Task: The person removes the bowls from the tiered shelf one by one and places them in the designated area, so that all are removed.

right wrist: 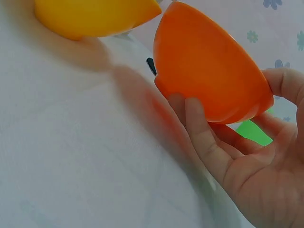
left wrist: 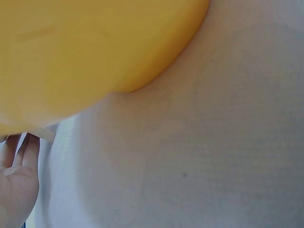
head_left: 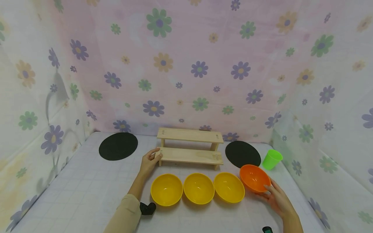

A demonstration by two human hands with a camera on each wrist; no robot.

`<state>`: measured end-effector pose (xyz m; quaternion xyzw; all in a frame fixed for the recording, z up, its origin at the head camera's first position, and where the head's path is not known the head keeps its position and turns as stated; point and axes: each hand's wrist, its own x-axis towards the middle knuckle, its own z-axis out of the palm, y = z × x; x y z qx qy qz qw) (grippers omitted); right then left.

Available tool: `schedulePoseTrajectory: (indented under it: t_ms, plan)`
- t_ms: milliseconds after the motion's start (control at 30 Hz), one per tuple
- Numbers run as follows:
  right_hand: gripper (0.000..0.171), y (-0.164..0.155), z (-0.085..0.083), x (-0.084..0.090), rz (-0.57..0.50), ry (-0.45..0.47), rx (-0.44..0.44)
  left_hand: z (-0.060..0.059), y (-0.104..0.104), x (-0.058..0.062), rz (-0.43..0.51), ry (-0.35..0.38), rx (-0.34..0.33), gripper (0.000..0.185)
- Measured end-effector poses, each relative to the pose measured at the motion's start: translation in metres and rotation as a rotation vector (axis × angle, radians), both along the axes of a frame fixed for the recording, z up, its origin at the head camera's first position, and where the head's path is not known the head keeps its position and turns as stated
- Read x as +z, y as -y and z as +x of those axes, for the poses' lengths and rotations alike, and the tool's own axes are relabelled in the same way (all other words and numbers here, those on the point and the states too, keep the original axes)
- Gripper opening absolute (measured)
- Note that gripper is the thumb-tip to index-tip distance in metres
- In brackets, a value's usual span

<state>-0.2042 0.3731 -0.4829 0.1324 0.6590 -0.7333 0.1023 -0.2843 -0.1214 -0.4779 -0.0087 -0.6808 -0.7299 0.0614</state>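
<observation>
My right hand [head_left: 278, 200] grips an orange bowl [head_left: 254, 178], thumb at the rim and fingers beneath. In the right wrist view the orange bowl [right wrist: 209, 66] is tilted and raised off the table. Three yellow bowls stand in a row to its left: a left one [head_left: 166, 190], a middle one [head_left: 199, 189] and a right one [head_left: 229, 187]. My left hand [head_left: 149, 161] holds the left end of the lower step of a two-tier wooden rack [head_left: 189, 156], behind the yellow bowls. In the left wrist view a yellow bowl [left wrist: 95, 52] hides part of that hand.
A black round mat [head_left: 118, 146] lies at the back left, another black mat [head_left: 243, 154] right of the rack. A green cup [head_left: 272, 159] stands at the right near the flowered curtain [head_left: 326, 136]. Curtains enclose the table on three sides.
</observation>
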Motion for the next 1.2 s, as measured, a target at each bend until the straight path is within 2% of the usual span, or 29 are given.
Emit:
schedulePoseTrajectory:
  t_ms: [267,500,767,967,1100,1200]
  plan:
    - [0.071,-0.005,0.009,-0.006,-0.04,-0.018,-0.006,-0.002,0.0,-0.001,-0.008,0.002,-0.003,0.041]
    - [0.072,-0.008,0.014,-0.009,-0.016,-0.031,0.012,-0.003,-0.002,-0.003,-0.007,-0.008,-0.001,0.041]
    - [0.068,-0.009,0.017,-0.013,0.025,-0.02,0.049,-0.019,0.0,-0.028,-0.016,0.002,0.02,0.043]
    - [0.068,-0.009,0.017,-0.01,0.068,-0.019,0.091,-0.018,0.003,-0.03,-0.057,0.002,0.042,0.042]
    - [0.069,-0.008,0.015,-0.006,0.183,-0.025,0.116,-0.017,0.007,-0.028,-0.101,-0.009,0.036,0.041]
    - [0.068,-0.007,0.014,-0.003,0.404,-0.064,0.085,-0.014,0.01,-0.025,-0.166,-0.034,0.046,0.039]
